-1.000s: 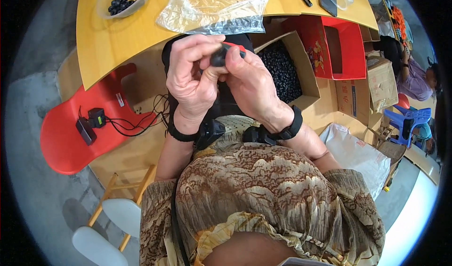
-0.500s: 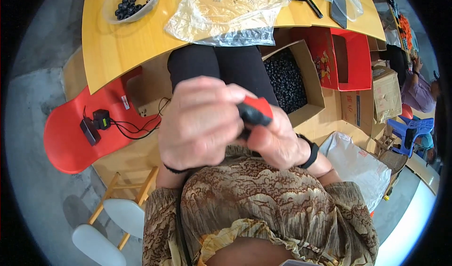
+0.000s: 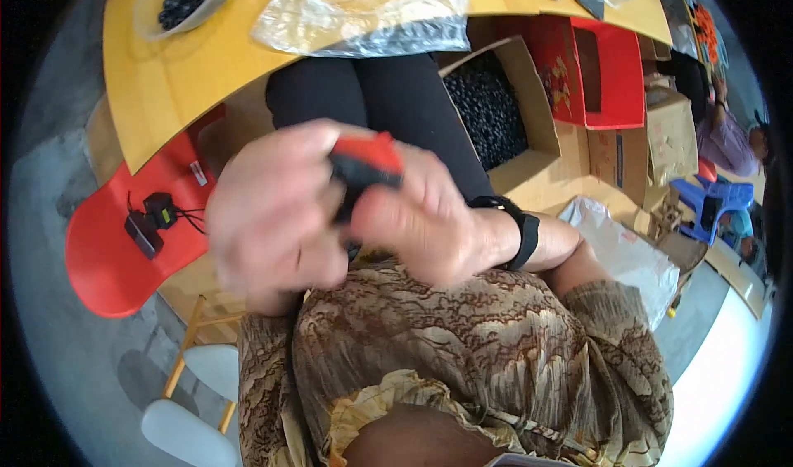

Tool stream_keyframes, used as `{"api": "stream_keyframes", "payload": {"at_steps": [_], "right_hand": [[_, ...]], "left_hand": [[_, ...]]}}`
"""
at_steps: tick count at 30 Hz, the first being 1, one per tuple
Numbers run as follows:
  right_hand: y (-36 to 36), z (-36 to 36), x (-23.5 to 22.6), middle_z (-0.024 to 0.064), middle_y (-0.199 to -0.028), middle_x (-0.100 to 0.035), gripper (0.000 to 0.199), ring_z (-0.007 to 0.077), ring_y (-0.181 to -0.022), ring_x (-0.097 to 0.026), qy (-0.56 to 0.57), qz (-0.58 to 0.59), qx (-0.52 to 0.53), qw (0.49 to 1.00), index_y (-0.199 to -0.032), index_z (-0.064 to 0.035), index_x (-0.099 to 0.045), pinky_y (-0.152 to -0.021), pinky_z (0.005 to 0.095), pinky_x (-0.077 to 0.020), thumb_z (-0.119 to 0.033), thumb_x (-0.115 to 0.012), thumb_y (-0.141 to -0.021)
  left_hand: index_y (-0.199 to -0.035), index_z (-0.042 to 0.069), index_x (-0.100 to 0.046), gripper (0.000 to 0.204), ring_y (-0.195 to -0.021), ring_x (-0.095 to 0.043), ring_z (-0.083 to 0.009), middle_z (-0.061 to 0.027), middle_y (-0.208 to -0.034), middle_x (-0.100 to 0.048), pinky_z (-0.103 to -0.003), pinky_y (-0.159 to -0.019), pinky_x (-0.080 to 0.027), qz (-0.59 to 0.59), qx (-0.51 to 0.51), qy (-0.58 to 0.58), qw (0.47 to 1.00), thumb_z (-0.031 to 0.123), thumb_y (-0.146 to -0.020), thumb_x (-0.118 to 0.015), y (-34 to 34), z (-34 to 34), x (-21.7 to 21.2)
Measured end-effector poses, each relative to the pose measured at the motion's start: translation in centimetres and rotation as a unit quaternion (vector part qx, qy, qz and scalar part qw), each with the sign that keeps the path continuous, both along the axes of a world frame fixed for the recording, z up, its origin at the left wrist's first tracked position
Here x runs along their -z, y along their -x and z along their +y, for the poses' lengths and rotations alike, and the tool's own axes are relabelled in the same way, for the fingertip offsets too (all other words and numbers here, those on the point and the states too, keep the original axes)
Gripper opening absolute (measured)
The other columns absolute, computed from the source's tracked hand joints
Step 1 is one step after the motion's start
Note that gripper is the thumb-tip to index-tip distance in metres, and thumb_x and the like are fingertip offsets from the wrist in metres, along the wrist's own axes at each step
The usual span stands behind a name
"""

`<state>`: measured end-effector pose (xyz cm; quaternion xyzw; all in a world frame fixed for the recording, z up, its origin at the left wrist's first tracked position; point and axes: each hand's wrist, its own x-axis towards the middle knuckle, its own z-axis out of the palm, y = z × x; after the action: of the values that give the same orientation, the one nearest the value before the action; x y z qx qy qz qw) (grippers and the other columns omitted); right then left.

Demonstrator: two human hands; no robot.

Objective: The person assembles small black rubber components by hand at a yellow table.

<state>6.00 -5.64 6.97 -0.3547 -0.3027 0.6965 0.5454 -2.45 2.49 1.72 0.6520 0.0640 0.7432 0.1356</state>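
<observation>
Over my lap, both hands are raised close together around a small red-and-black piece [image 3: 368, 160], whose exact kind I cannot make out. My right hand [image 3: 425, 227] is closed on it, with the thumb below and the fingers behind. Curled and smeared by motion, my left hand [image 3: 268, 211] meets the piece's left end, its fingertips partly hidden. The red part is uppermost and the black part sits beneath it. A black band [image 3: 525, 240] circles my right wrist.
On the yellow table [image 3: 190, 78] lie a clear plastic bag [image 3: 363, 12] and a clear bowl [image 3: 149, 16] of black round parts. A carton [image 3: 541, 128] of small black pieces stands beside my legs, near a red box [image 3: 619, 78]. A red chair [image 3: 103, 252] holds black devices.
Both hands and the red-and-black piece have moved left and slightly up in the picture. The view has shifted too, so the table sits higher and further left. The grip looks much the same.
</observation>
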Motion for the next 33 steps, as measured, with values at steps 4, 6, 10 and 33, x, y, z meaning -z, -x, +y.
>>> {"api": "stream_keyframes", "payload": {"at_steps": [4,6,10,33], "right_hand": [[-0.1,0.3,2.5,-0.0004,-0.091,-0.049,0.019,0.0072,-0.083,-0.043,-0.098,-0.014,0.089,0.991,-0.101,-0.001,-0.05,-0.075,0.023,-0.0387,-0.018,-0.047,-0.092],[0.4,-0.2,1.7,-0.0022,-0.087,-0.046,0.017,0.0059,-0.081,-0.042,-0.052,0.041,0.136,0.988,-0.102,-0.0023,-0.051,-0.072,0.0213,-0.0386,-0.012,-0.053,-0.089],[0.3,-0.5,1.8,-0.0042,-0.073,-0.039,0.028,0.0048,-0.065,-0.036,-0.102,-0.062,0.186,0.975,-0.095,-0.0028,-0.055,-0.061,0.0177,-0.035,-0.005,-0.071,-0.072],[-1.3,-2.4,0.9,0.0086,-0.073,-0.059,0.016,0.0187,-0.062,-0.059,-0.319,-0.409,0.287,0.806,-0.074,-0.0009,-0.061,-0.054,0.0258,-0.0468,0.0,-0.073,-0.064]], "left_hand": [[-0.081,-0.002,-0.056,0.012,-0.077,-0.061,-0.0296,-0.014,-0.086,-0.056,-0.036,-0.067,-0.053,0.125,0.172,0.191,0.958,0.0,-0.073,-0.065,1.6,0.0,0.1],[-0.081,-0.001,-0.058,0.013,-0.075,-0.061,-0.0288,-0.0128,-0.087,-0.057,-0.035,-0.065,-0.052,0.113,0.119,0.165,0.973,-0.001,-0.071,-0.067,1.5,-0.5,-0.4],[-0.083,0.0,-0.059,0.018,-0.073,-0.06,-0.0275,-0.0121,-0.086,-0.057,-0.034,-0.063,-0.051,0.136,0.113,0.136,0.975,-0.005,-0.067,-0.066,2.5,-0.9,-0.7],[-0.086,-0.005,-0.056,0.025,-0.063,-0.062,-0.0272,-0.0169,-0.077,-0.06,-0.033,-0.055,-0.052,0.108,0.19,0.149,0.964,-0.016,-0.064,-0.061,2.1,-2.5,-1.4]]}}
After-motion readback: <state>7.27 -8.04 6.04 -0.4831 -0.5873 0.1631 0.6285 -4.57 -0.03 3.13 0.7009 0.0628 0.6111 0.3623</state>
